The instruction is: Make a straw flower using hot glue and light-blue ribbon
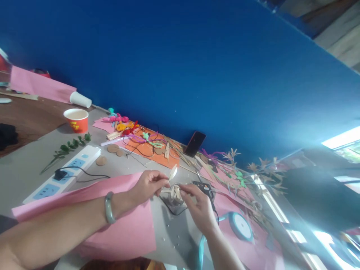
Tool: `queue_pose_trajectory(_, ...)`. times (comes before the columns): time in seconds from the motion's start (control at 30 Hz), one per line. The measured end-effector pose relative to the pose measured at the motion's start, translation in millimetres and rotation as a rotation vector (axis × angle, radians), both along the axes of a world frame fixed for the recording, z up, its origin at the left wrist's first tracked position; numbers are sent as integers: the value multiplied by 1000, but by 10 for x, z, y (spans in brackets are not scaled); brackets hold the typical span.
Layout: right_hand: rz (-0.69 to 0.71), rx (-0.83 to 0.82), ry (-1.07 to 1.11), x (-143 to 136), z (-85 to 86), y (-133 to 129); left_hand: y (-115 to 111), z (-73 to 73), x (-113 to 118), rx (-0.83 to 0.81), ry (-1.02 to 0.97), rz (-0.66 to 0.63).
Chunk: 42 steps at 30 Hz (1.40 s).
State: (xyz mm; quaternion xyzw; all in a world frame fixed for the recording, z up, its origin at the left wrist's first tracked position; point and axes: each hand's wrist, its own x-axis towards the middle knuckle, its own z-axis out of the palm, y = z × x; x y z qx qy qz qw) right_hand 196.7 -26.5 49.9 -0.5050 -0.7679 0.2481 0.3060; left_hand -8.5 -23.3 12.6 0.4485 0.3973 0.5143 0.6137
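My left hand wears a bangle on its wrist. Its thumb and fingers are pinched together, and a small pale leaf-shaped piece sticks up at their tips. Close by on the right, my right hand is closed at the edge of a bundle of pale strips; whether it grips the bundle or something tiny is unclear. The bundle appears to sit in or over a small clear container. Behind my right fingers lies a dark device with a cable, partly covered.
Pink sheets lie under my arms. A power strip, a green sprig and a paper cup stand left. Craft scraps and a leaning phone line the blue wall. A ribbon roll lies right.
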Motion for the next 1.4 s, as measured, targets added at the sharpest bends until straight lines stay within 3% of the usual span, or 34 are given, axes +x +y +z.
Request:
queue_pose_trajectory(0.13, 3, -70, 185, -305, 4, 40, 21, -38, 5, 29, -20, -18)
queue_pose_trajectory(0.33, -50, -127, 341, -370, -94, 100, 42, -87, -4, 40, -17, -35)
queue_pose_trajectory(0.63, -96, -204, 388, -396, -194, 128, 40, -110, 6, 62, 6, -28)
queue_pose_trajectory(1.13, -173, -307, 422, -481, -105, 110, 13, -133, -18, 153, 212, 30)
queue_pose_trajectory(1.4, -165, -286, 403, -478, -105, 109, -14, -52, -23, 200, 309, 62)
